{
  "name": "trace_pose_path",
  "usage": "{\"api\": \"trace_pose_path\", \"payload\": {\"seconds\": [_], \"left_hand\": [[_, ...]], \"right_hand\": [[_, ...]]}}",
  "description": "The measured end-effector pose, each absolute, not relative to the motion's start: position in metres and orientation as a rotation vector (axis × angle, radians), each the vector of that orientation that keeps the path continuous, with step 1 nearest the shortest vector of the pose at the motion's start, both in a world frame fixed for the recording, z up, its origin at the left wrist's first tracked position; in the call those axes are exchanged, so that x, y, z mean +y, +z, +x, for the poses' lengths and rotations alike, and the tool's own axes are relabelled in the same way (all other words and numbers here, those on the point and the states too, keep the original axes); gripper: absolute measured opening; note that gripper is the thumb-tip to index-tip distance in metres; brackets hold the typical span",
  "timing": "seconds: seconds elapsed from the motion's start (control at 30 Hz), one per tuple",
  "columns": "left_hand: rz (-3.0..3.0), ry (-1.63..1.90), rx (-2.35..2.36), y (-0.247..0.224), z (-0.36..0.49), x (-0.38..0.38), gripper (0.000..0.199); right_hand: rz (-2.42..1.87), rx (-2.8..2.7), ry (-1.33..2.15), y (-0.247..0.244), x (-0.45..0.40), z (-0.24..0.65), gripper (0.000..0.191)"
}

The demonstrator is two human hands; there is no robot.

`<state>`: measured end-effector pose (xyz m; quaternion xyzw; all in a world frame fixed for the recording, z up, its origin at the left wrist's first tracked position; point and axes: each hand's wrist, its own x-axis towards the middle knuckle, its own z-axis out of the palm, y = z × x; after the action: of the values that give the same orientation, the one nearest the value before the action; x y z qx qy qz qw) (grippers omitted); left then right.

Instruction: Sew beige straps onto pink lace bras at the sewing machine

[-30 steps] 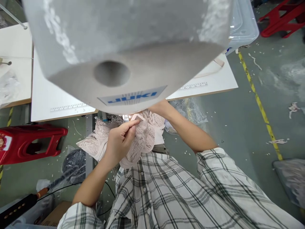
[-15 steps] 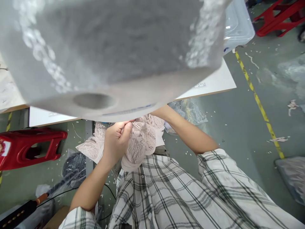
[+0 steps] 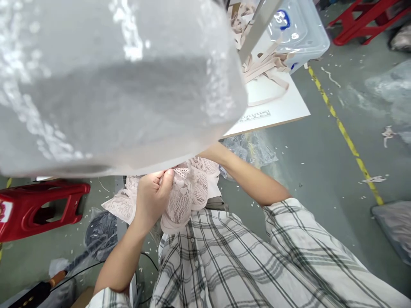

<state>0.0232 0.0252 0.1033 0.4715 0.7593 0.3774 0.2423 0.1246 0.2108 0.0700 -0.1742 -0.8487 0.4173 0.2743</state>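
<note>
With our left hand (image 3: 154, 192), we pinch the pale lace (image 3: 181, 201) between thumb and fingers; it spreads to both sides of them. The grey machine head (image 3: 128, 107) obstructs our view of the right hand (image 3: 210, 152), whose finger state we cannot tell. A red stool (image 3: 24, 205) stands left of the pinching fingers.

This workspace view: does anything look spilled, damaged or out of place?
Tiny pale scraps litter the green floor, a larger scrap lies across the yellow tape, and crumpled clear plastic lies beyond the right forearm. It looks like uncollected waste. The lace in the left hand shows no obvious damage.
</note>
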Motion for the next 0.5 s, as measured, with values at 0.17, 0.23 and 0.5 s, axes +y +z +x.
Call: {"api": "trace_pose_path", "payload": {"seconds": [0.17, 0.23, 0.5], "left_hand": [[1.293, 1.037, 2.070, 0.1028, 0.0230, 0.0253, 0.025], [1.294, 1.040, 2.068, 0.1027, 0.0232, 0.0253, 0.025], [1.292, 1.039, 2.068, 0.1036, 0.0237, 0.0256, 0.027]], "right_hand": [[-0.511, -2.269, 1.193, 0.0775, 0.2082, 0.1279, 0.010], [-0.512, -2.269, 1.201, 0.0766, 0.2084, 0.1274, 0.011], [-0.498, -2.241, 1.208, 0.0774, 0.2086, 0.1265, 0.013]]}}
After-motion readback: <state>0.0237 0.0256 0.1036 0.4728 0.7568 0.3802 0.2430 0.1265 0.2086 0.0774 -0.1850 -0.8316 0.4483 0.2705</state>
